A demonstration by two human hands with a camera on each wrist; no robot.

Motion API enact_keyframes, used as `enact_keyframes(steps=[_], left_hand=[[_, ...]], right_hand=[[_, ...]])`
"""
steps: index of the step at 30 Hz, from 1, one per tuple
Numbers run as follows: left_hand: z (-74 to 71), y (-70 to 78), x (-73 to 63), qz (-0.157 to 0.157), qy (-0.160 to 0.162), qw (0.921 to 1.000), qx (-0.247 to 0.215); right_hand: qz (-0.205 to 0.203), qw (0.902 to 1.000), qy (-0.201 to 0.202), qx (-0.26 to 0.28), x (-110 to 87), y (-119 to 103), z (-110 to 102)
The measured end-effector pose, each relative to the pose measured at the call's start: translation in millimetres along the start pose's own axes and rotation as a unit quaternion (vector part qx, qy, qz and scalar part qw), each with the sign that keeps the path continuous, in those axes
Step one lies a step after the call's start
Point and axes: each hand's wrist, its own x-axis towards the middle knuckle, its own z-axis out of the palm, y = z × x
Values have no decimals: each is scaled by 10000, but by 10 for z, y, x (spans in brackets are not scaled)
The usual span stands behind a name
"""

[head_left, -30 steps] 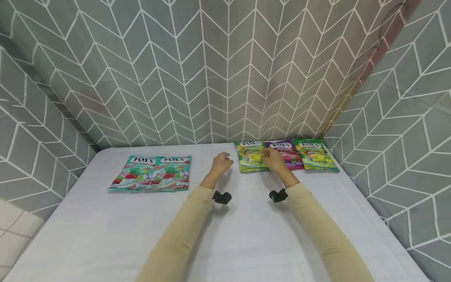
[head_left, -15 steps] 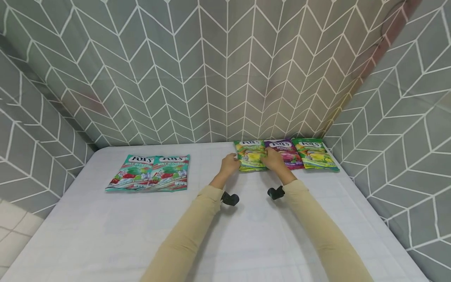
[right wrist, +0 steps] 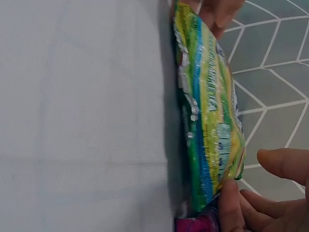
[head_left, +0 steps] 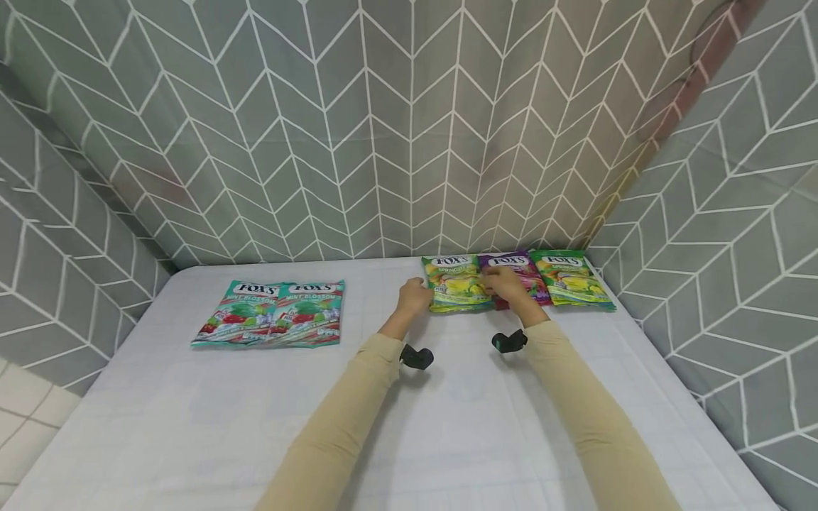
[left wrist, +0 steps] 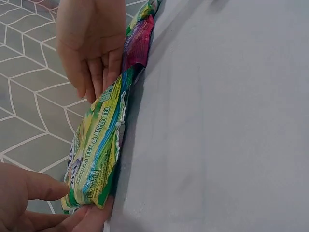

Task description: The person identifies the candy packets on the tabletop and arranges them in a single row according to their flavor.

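Note:
A yellow-green candy bag (head_left: 455,284) lies at the back of the table, its left edge pinched by my left hand (head_left: 414,297). In the left wrist view, the left thumb (left wrist: 46,187) is on the bag's upper side with fingers under its edge. My right hand (head_left: 506,285) is over the seam between this bag and a purple candy bag (head_left: 533,284). In the right wrist view, its thumb stands apart from the other fingers, and the index finger (right wrist: 231,205) touches the yellow-green bag's edge. The hand covers part of the purple bag.
Another yellow-green bag (head_left: 571,280) lies to the right of the purple one. Two teal candy bags, a left one (head_left: 239,316) and a right one (head_left: 308,316), overlap on the white table (head_left: 447,426) at left. A patterned curtain (head_left: 383,142) stands behind.
My left hand has moved right and taken hold of the yellow-green bag's left edge. The right hand has shifted slightly right, and more of that bag's right side now shows.

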Motion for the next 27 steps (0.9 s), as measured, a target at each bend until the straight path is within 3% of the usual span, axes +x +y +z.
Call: enact_keyframes(steps=[7, 15, 22, 27], left_hand=[[-38, -79, -40, -184, -235, 9994, -149], [-112, -158, -124, -43, -398, 9982, -453], [-338, -185, -338, 188, -593, 9938, -923], [-564, -222, -557, 144, -849, 9873, -1337]], right_hand=[[253, 9993, -177, 199, -91, -96, 57], [718, 9887, -346, 1270, -216, -133, 152], [578, 9818, -705, 1668, -382, -142, 225], [410, 9724, -1114, 2011, -500, -213, 290]])
